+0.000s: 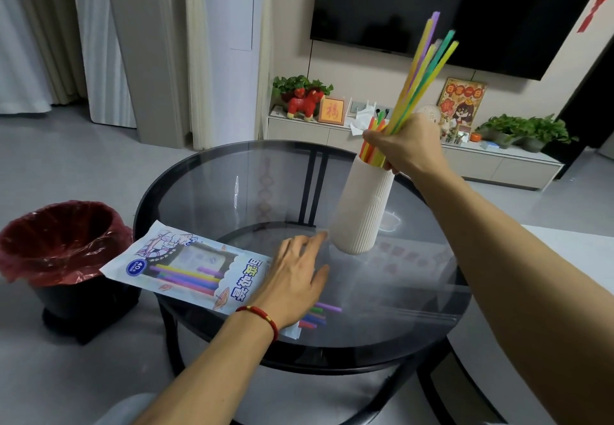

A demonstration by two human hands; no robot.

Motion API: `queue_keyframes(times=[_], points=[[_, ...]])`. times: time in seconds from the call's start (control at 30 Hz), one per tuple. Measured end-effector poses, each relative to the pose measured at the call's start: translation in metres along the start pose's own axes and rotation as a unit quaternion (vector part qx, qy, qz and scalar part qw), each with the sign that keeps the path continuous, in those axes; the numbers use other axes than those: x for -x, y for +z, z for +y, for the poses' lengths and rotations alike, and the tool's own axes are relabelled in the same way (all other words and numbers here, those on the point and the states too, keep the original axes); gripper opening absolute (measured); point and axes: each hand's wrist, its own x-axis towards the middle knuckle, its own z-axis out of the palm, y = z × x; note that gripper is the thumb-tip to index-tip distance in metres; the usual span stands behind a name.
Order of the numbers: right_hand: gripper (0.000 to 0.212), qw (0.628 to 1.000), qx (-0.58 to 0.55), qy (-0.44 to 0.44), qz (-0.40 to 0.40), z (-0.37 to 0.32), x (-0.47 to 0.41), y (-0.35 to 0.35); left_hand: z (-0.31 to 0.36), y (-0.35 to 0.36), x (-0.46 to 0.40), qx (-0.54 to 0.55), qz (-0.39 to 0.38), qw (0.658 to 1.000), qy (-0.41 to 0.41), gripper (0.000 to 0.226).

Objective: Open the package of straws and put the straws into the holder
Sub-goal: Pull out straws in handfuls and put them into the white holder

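Straws go into the white holder

Straws (419, 85) in many colours stand in a bundle at the upper right of the frame, and the right hand (407, 143) is closed around their middle. Their lower ends are inside the mouth of the ribbed white holder (360, 206), which is tilted on the round glass table (206, 185). The left hand (294, 276) is open with fingers spread, lying over the right end of the package (186, 270) at the lower left of the table; one fingertip reaches to the base of the holder. A few straws (320, 316) stick out under this hand. A bin with a red bag (61, 245) stands at the left edge.

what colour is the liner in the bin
Red, translucent plastic liner in the black bin; head view.
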Motion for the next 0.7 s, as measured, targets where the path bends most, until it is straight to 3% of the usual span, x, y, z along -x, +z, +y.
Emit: queue_keyframes(times=[0.23,0.37,0.5,0.7], points=[[0.052,0.996,0.004,-0.024,0.088,-0.004,-0.004,-0.002,-0.001,-0.001,0.0,0.0,0.002,1.0,-0.001,0.056],[0.07,0.985,0.092,-0.112,0.094,0.001,0.002,0.0,0.001,-0.002,0.001,-0.003,0.001,1.0,0.0,0.056],[0.049,0.969,0.174,-0.175,0.026,0.009,0.007,0.009,0.001,-0.002,0.0,-0.006,-0.003,1.0,-0.003,0.056],[0.043,0.973,0.121,-0.196,0.009,0.012,0.014,0.007,-0.001,-0.007,0.001,-0.018,-0.013,1.0,-0.007,0.059]])
